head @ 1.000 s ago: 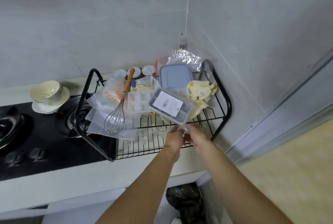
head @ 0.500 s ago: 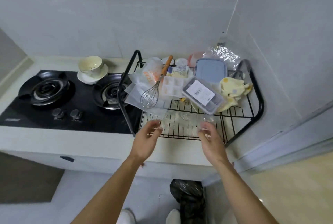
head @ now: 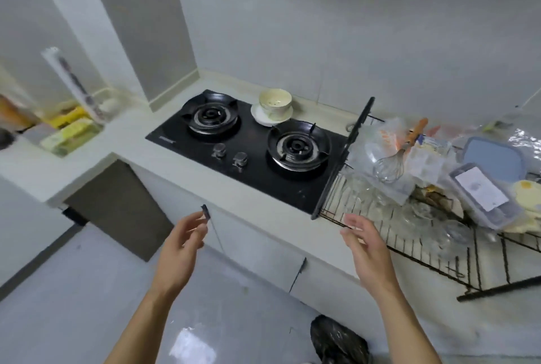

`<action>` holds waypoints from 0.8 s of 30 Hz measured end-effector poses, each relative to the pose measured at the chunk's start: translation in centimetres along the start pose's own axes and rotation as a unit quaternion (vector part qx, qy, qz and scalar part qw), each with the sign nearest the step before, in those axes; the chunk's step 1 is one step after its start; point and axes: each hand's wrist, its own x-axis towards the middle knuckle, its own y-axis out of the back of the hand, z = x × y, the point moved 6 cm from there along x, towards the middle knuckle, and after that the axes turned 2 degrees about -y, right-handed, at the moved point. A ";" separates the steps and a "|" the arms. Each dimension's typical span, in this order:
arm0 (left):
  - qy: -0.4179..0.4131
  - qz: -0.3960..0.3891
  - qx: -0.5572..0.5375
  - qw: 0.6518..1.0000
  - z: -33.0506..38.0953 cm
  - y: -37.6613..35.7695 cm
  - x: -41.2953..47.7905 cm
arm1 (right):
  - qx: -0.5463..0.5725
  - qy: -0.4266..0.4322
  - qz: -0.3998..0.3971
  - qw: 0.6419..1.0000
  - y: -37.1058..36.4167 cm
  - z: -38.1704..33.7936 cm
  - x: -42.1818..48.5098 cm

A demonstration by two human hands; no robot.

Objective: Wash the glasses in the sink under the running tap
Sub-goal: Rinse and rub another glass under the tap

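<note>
Glasses (head: 421, 213) sit jumbled on the black wire rack (head: 345, 159) at the right end of the counter (head: 263, 208). They are clear and hard to tell apart, and are partly tucked under a heap of plastic bags, a whisk (head: 389, 169) and a lidded box (head: 483, 197). Our left hand (head: 181, 246) hovers in front of the cabinet below the gas hob (head: 248, 141), fingers loosely curved around nothing we can make out. Our right hand (head: 363, 240) is just off the rack's near-left corner, fingers spread and slack, touching nothing. No tap is in view. We take the blurred recess (head: 73, 132) at the far left of the counter to be the sink, well apart from the rack with the hob between.

We judge the first pick to be the riskiest step. The glasses touch one another, so lifting one carelessly may knock its neighbour. The heap leans over them, so drawing a glass from beneath could bring the whisk or the box sliding down. The rack's near edge seems to reach the counter's front or pass it, so a nudged glass could roll off to the floor. The blur adds to the danger, because we cannot see a rim before closing our fingers on it. Carrying glasses past the hob to the sink is a further chance for a slip.
</note>
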 end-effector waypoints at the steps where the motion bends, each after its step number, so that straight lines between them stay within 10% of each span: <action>1: 0.003 0.015 0.000 1.000 -0.6 2.5 -0.3 | -0.006 0.005 -0.014 1.000 -1.9 -0.7 -0.2; 24: 0.126 0.371 -0.056 0.918 -15.3 46.1 -15.5 | -0.073 0.127 -0.318 0.937 -46.7 -14.1 -11.4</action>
